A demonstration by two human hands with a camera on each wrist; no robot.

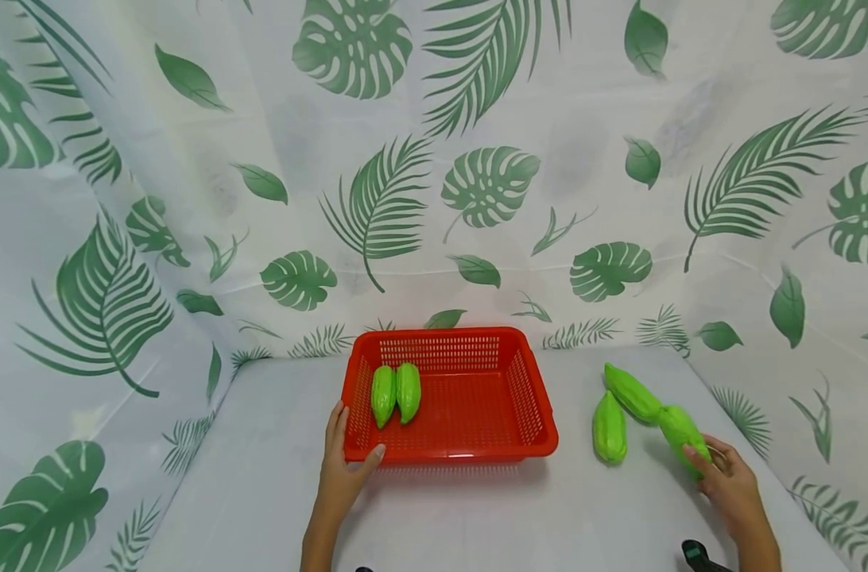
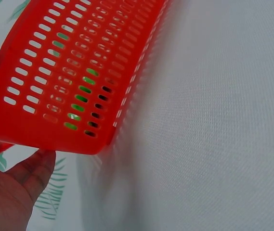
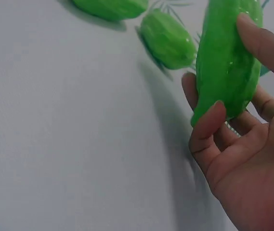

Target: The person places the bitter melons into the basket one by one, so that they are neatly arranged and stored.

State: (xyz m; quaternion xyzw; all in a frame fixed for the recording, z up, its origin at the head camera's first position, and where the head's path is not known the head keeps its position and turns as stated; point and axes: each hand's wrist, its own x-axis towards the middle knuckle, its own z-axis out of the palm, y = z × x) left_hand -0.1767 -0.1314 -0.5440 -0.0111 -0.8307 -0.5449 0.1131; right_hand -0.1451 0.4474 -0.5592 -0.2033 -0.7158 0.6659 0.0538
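My right hand (image 1: 727, 477) holds a bright green bitter melon (image 3: 228, 62) between thumb and curled fingers. In the right wrist view it is raised off the table, with a shadow below. Two more bitter melons lie to its left, one slanted (image 1: 630, 393) and one nearly straight (image 1: 609, 429). My left hand (image 1: 344, 469) grips the near left corner of a red plastic basket (image 1: 470, 457), thumb at the front rim and fingers along the left side. Inside the basket, two bitter melons (image 1: 383, 393) lie side by side at the left.
A white cloth-covered table (image 1: 463, 524) lies beneath everything. Behind and at both sides hang white sheets with green leaf prints (image 1: 487, 187). A small black object (image 1: 697, 554) shows by the right forearm at the bottom edge.
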